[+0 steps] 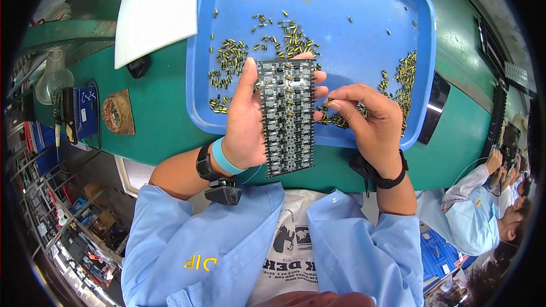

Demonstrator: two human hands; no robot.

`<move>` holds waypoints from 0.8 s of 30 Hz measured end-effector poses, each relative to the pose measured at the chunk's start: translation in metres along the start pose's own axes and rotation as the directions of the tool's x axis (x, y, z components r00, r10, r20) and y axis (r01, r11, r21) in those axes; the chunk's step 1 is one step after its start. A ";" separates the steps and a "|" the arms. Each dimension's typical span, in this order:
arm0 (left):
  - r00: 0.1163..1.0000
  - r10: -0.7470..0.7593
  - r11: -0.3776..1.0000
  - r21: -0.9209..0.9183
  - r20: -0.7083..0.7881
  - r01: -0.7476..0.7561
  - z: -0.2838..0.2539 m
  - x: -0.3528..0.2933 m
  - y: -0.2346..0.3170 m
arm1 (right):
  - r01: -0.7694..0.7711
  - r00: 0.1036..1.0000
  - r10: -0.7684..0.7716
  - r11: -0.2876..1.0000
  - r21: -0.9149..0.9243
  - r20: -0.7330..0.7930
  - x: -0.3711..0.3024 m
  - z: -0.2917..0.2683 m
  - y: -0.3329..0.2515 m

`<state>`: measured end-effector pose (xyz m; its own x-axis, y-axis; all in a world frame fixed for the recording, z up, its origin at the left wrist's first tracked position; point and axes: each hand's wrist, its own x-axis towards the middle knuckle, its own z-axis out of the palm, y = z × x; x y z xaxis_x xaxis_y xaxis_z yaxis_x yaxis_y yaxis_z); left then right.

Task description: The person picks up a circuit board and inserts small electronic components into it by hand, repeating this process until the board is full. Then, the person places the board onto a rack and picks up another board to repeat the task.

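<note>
My left hand grips a long panel of circuit boards from its left side, with fingertips showing past the right edge. The panel is dark, packed with rows of small parts, and held tilted over the near edge of a blue tray. Several capacitors stand along its middle column near the top. Just right of the panel, my right hand pinches a tiny capacitor between thumb and forefinger, mostly covered by the fingertips. Loose black-and-gold capacitors lie heaped in the tray, with another pile along its right wall.
The tray rests on a green table. White foam overlaps the table at far left, near a round brown object on a square base and a dark blue box. A dark flat object lies right of the tray. Co-workers sit at right.
</note>
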<state>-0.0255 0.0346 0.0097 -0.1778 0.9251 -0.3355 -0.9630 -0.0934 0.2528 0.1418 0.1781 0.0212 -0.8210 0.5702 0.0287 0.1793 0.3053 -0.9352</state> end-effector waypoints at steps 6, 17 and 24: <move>1.000 -0.011 1.000 0.011 0.006 0.011 -0.002 0.000 0.001 | 0.046 0.999 -0.046 0.998 0.031 -0.001 0.002 0.006 -0.008; 0.999 0.033 0.994 0.100 0.012 -0.034 -0.001 -0.002 -0.005 | 0.438 0.899 -0.403 0.848 -0.299 0.174 -0.001 0.016 -0.016; 0.999 0.039 0.983 0.177 0.005 -0.039 0.001 -0.004 -0.005 | 0.535 0.843 -0.488 0.728 -0.429 0.226 -0.008 0.029 -0.017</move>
<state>-0.0199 0.0322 0.0110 -0.2142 0.9227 -0.3205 -0.9043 -0.0633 0.4222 0.1291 0.1459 0.0268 -0.9022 0.1600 0.4005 -0.0767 0.8544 -0.5139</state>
